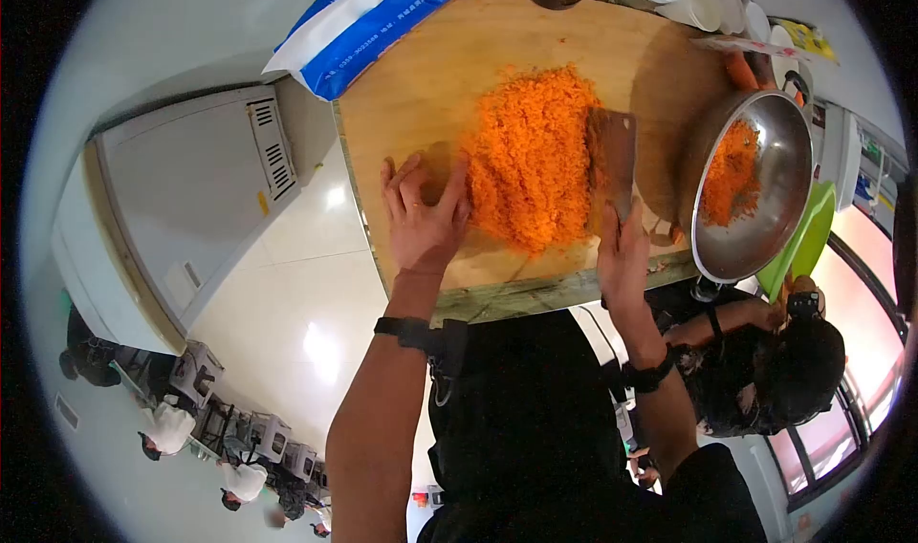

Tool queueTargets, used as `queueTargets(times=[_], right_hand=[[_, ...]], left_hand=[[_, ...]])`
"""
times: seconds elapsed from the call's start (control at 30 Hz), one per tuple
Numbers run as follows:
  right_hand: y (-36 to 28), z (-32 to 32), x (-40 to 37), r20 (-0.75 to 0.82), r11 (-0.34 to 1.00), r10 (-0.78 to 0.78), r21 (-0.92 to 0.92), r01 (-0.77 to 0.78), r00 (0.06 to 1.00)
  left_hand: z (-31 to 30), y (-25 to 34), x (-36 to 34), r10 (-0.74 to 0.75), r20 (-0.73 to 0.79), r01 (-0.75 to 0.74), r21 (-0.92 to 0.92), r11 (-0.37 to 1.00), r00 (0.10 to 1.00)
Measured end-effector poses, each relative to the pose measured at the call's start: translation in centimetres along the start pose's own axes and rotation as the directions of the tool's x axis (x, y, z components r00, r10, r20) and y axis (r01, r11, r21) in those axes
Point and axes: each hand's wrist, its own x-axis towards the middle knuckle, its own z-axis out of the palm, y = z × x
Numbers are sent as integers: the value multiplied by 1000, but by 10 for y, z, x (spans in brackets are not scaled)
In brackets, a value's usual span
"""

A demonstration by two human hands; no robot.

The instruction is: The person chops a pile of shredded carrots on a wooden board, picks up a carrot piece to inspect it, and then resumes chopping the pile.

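A big heap of finely chopped carrot lies on the wooden board in front of me. My right hand grips a cleaver by its handle. The blade stands along the heap's right side, with orange bits stuck to it. At the heap's left edge, my left hand rests with its fingers spread on the board, the thumb side touching the carrot. To the right sits a metal pan with more chopped carrot in it.
A blue and white bag lies at the board's far left corner. White cups and jars line the back edge. A green tray is beyond the pan. Close on my right stands another person. A white cabinet is at left.
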Motion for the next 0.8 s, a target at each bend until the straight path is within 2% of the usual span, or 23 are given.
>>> queueTargets(times=[0.03, 0.07, 0.1, 0.17, 0.2, 0.27, 0.37, 0.5, 0.57, 0.6, 0.67, 0.7, 0.77, 0.8], right_hand=[[-5, 4, 6, -47, 998, 40, -47, -42, 998], [-6, 3, 9, -47, 999, -37, -8, 37, 998], [-8, -4, 4, -48, 1000, -30, -8, 29, 998], [-17, -22, -2, 37, 992, 106, 62, -108, 994], [-14, -24, -3, 40, 994, 95, 59, -97, 995], [-5, -30, -12, -17, 982, 182, 47, -181, 983], [15, -3, 0, -59, 993, 115, 43, -113, 992], [16, -5, -1, -74, 999, 19, 42, -16, 997], [9, -17, -6, 13, 962, 270, -37, -270, 963], [10, -15, -3, 12, 965, 261, -37, -261, 965], [24, -7, -10, -54, 1000, 3, -1, -3, 999], [41, 2, -8, -52, 1000, 11, -7, -11, 999], [70, 27, 12, -176, 951, 28, 307, 28, 984], [44, 8, 19, 48, 869, 216, 446, -214, 975]], left_hand=[[0, 0, 0, 1, -1, -1, 3, 1000, 1000], [-1, -1, 1, 0, -2, 0, -1, 1000, 1000], [-2, 0, -1, 1, 4, -1, -13, 1000, 1000], [1, 2, 1, -1, -5, 1, -2, 1000, 1000], [2, 1, 1, -15, -9, 15, 19, 1000, 1000], [1, 1, -2, -17, 1, 17, 5, 1000, 1000], [2, 0, 0, -4, -22, 4, 4, 1000, 1000], [-2, 0, 1, 4, -10, -4, -9, 1000, 1000], [-2, 1, 1, 5, -19, -5, -20, 1000, 1000], [0, 0, 2, -4, -29, 3, -26, 1000, 1000], [2, -5, 0, 9, -30, -9, -25, 1000, 1000], [3, -4, -1, 26, -37, -28, -28, 999, 999], [1, -1, 0, 16, -28, -17, -33, 999, 999], [-1, -1, 0, 6, -22, -7, -31, 999, 1000]])
